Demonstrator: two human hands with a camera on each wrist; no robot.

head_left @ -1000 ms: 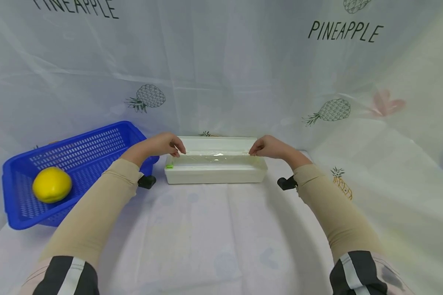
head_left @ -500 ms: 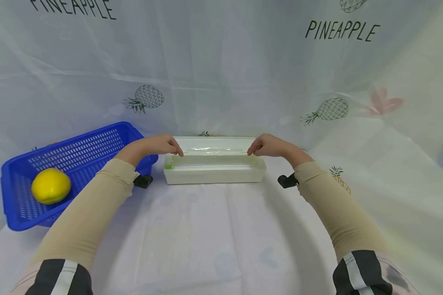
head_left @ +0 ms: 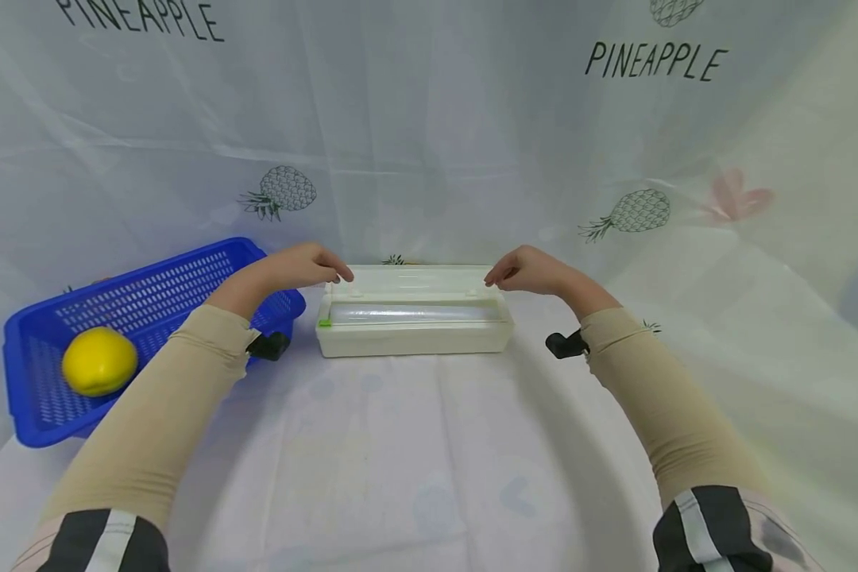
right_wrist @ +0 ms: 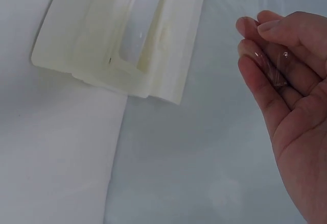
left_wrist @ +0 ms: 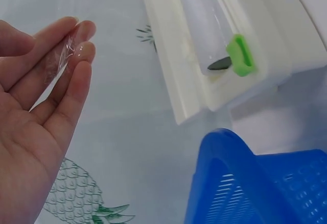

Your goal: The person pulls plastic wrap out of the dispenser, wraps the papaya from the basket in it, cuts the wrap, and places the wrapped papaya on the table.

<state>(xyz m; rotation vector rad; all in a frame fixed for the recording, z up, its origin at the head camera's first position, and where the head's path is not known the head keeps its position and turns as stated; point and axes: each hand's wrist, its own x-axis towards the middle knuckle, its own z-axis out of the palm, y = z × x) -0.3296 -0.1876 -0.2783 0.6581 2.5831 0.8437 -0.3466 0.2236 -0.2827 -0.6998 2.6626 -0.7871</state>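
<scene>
A white cling film dispenser [head_left: 415, 343] sits lengthwise at the back of the table, its lid [head_left: 416, 275] tipped up behind it. Inside lies a shiny roll [head_left: 415, 314], and a green piece [left_wrist: 240, 55] marks its left end. Above the dispenser's left end, my left hand [head_left: 303, 267] holds an edge of clear cling film [left_wrist: 66, 55], which clings across its fingers. My right hand [head_left: 535, 272] is raised over the other end and pinches the film's opposite side, with crumpled film [right_wrist: 276, 73] against the fingers. Between the hands the transparent sheet barely shows.
To the left stands a blue perforated basket [head_left: 143, 290] with a yellow lemon [head_left: 100, 361] inside; my left forearm passes over its right side. A pale pineapple-print sheet [head_left: 429, 159] rises directly behind the dispenser. White cloth [head_left: 386, 461] covers the table in front.
Both hands have lifted from low over the dispenser and moved slightly apart. The film that glinted over its opening has gone up with them, and the roll inside now shows plainly.
</scene>
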